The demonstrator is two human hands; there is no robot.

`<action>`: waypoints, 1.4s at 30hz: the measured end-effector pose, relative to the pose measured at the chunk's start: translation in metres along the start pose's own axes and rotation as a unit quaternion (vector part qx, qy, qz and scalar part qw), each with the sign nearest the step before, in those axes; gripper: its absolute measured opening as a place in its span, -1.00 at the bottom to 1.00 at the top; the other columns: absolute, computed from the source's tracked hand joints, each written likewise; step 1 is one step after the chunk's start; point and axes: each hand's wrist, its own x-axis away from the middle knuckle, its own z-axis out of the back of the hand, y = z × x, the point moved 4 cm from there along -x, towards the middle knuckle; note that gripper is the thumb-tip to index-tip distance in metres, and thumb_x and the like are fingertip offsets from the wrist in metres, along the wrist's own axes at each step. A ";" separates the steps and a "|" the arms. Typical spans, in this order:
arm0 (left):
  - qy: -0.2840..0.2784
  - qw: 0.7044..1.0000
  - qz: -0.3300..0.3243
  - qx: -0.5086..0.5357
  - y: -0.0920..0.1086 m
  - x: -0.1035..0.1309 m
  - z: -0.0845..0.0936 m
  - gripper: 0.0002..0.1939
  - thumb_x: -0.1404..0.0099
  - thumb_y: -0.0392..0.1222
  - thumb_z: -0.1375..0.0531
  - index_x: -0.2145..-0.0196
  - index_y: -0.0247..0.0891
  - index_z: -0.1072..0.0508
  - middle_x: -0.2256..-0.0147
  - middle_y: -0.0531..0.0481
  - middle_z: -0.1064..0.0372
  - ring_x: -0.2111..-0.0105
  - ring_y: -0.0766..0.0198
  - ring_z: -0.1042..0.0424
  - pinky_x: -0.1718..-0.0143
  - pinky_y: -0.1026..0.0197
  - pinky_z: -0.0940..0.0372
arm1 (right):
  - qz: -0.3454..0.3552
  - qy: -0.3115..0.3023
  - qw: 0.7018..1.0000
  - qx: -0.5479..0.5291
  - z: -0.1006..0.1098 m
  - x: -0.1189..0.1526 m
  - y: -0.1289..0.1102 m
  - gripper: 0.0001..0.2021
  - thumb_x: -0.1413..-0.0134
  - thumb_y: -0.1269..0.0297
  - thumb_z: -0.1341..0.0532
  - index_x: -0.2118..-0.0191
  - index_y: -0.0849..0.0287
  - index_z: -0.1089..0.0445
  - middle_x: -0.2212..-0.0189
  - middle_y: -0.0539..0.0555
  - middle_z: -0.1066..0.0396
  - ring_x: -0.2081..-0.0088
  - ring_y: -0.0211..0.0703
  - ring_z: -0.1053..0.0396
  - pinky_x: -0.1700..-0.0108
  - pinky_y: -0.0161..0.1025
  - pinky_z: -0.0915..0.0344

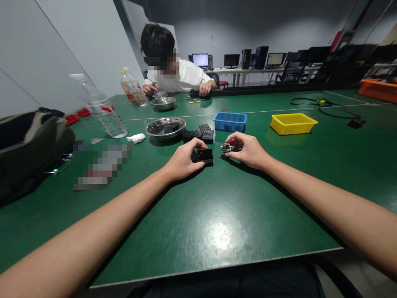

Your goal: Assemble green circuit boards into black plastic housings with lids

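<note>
My left hand point(182, 160) is closed on a small black plastic case point(205, 155), whose hollow side faces right. Between the thumb and fingers of my right hand point(248, 150) is a small circuit board point(227, 148) with several parts on it. A short gap separates the board from the case. Just beyond my left hand several black plastic cases point(207, 135) lie in a group. Behind them to the left, a steel bowl point(150, 129) holds more black pieces point(171, 128).
A blue bin point(230, 123) and a yellow bin point(293, 124) stand beyond my right hand. At left are a water bottle point(104, 109), crumpled tissue point(136, 138) and a bag point(27, 145). A person point(186, 76) works across the green table point(198, 231). A black cable point(328, 108) lies far right.
</note>
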 end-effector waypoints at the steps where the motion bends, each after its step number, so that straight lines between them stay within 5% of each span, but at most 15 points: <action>1: 0.001 1.000 -0.002 0.001 0.000 0.000 0.000 -0.66 -0.17 -0.17 -0.32 0.11 -0.27 -0.40 0.17 -0.06 -0.48 0.19 0.16 -0.48 0.15 0.11 -0.36 | 0.001 0.001 1.000 0.002 0.000 0.000 0.000 -0.68 0.17 0.33 -0.44 0.22 0.16 -0.43 0.33 0.04 -0.54 0.26 -0.11 -0.54 0.18 -0.16 -0.46; 22: 0.007 1.000 -0.006 0.000 0.001 0.000 0.001 -0.67 -0.17 -0.17 -0.32 0.12 -0.26 -0.42 0.16 -0.08 -0.50 0.18 0.13 -0.51 0.12 0.09 -0.38 | 0.019 0.005 0.996 0.082 0.002 0.001 -0.006 -0.65 0.12 0.33 -0.44 0.13 0.17 -0.49 0.31 0.05 -0.57 0.27 -0.13 -0.52 0.23 -0.21 -0.41; 32: -0.004 0.998 -0.060 -0.028 0.010 0.000 -0.002 -0.66 -0.22 -0.06 -0.32 0.09 -0.26 -0.48 0.16 -0.11 -0.56 0.20 0.13 -0.54 0.09 0.11 -0.40 | 0.227 -0.024 0.961 0.156 -0.013 0.014 -0.049 -0.65 -0.12 0.23 -0.40 -0.03 0.17 -0.51 0.17 0.14 -0.60 0.20 -0.07 -0.53 0.13 -0.15 -0.47; 42: -0.028 0.996 -0.072 -0.046 0.015 0.003 -0.008 -0.64 -0.22 -0.04 -0.34 0.09 -0.27 -0.50 0.15 -0.10 -0.58 0.18 0.12 -0.55 0.08 0.14 -0.40 | 0.285 -0.034 0.940 0.185 -0.020 0.018 -0.054 -0.66 -0.15 0.28 -0.39 -0.02 0.23 -0.48 0.17 0.17 -0.59 0.14 -0.04 -0.52 0.07 -0.14 -0.45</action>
